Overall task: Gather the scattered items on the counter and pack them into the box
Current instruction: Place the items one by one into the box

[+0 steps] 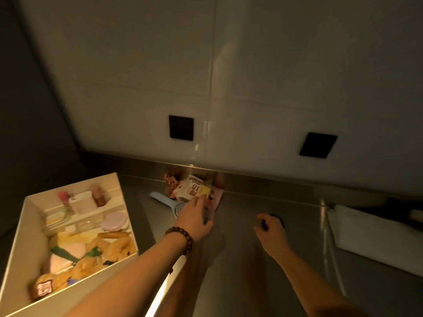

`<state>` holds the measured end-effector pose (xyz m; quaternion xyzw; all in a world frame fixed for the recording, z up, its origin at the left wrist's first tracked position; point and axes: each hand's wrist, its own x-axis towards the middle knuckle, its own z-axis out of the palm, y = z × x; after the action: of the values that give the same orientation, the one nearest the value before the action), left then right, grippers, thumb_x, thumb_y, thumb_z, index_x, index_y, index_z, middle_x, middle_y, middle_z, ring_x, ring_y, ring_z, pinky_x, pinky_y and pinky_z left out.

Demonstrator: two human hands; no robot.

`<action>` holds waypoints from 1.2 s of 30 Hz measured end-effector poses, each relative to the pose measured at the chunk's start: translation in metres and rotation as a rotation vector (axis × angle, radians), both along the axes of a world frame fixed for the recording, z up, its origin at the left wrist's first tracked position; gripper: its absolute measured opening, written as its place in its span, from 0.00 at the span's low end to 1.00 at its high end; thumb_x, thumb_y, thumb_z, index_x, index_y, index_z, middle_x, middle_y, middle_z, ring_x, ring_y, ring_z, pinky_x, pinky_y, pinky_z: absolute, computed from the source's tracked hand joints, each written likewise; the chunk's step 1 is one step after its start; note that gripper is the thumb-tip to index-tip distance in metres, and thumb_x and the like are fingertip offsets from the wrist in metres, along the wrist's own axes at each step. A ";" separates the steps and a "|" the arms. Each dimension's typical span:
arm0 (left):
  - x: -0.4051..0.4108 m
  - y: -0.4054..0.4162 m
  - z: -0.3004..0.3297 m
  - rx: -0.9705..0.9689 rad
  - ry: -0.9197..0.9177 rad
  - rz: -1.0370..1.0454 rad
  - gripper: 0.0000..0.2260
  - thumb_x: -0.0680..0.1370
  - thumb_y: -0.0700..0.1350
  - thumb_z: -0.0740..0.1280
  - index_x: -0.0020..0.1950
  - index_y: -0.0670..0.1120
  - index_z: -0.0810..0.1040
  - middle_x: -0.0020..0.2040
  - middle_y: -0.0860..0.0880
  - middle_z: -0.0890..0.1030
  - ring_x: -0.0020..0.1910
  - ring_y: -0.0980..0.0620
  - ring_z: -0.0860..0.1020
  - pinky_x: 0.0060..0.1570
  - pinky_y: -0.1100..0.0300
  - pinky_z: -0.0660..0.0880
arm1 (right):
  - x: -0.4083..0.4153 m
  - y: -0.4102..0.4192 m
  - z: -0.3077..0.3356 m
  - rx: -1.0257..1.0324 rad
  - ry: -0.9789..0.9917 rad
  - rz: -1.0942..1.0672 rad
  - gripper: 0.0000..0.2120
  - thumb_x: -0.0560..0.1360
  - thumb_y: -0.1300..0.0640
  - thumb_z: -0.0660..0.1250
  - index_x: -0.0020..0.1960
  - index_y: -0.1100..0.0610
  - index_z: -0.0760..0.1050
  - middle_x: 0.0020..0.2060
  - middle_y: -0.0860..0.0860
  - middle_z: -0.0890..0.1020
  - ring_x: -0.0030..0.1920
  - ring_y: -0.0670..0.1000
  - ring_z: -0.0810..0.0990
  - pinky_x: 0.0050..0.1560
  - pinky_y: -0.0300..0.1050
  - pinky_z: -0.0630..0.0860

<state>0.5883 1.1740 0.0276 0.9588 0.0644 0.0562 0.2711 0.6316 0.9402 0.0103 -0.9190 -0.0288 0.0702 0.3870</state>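
Left hand [196, 219] grip (blurred) on packet [194, 191]

The box [20, 227] sits on the counter [251, 271], left. Loose items [194, 191] lie right of it, against the wall [229, 76]

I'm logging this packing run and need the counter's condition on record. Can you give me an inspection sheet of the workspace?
Surface: steel counter, dim, reflective.
Job's things: open box at left, already holding many items; snack packet, blue scoop and patterned wrapper piled by the back edge.
Clutter: white pouch at right.
Grippers: left hand reaching onto the pile; right hand over a small dark object, grip unclear.
Cables: nothing seen.
Surroundings: white wall with two black outlets.
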 end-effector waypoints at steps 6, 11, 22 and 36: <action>0.027 -0.010 -0.049 0.111 0.189 0.111 0.38 0.70 0.56 0.67 0.75 0.53 0.52 0.75 0.46 0.55 0.73 0.43 0.54 0.71 0.46 0.57 | 0.033 -0.043 -0.036 -0.259 0.005 -0.055 0.33 0.74 0.48 0.70 0.74 0.51 0.61 0.75 0.60 0.54 0.74 0.62 0.56 0.71 0.54 0.59; 0.051 0.010 -0.059 0.173 0.172 0.205 0.38 0.70 0.62 0.65 0.74 0.51 0.53 0.76 0.45 0.52 0.75 0.41 0.48 0.72 0.43 0.50 | 0.060 -0.040 -0.058 -0.337 0.059 -0.025 0.34 0.76 0.44 0.66 0.76 0.48 0.56 0.76 0.59 0.52 0.74 0.62 0.55 0.71 0.55 0.60; 0.105 0.045 -0.062 0.262 0.254 0.170 0.54 0.63 0.73 0.63 0.76 0.51 0.36 0.76 0.44 0.38 0.75 0.42 0.38 0.72 0.43 0.42 | 0.087 0.013 -0.069 -0.208 -0.141 0.089 0.26 0.75 0.52 0.68 0.72 0.51 0.68 0.69 0.55 0.66 0.68 0.56 0.64 0.65 0.49 0.67; 0.123 0.053 -0.057 0.190 0.121 0.251 0.39 0.64 0.64 0.70 0.71 0.60 0.56 0.69 0.42 0.60 0.66 0.40 0.62 0.64 0.44 0.64 | 0.089 0.080 -0.047 -0.006 -0.198 0.229 0.26 0.75 0.55 0.70 0.71 0.50 0.68 0.69 0.52 0.66 0.69 0.51 0.62 0.65 0.38 0.59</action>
<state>0.7116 1.2272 -0.0298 0.9661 0.1943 0.0379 0.1659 0.7207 1.0198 -0.0363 -0.9132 -0.1711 0.0229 0.3691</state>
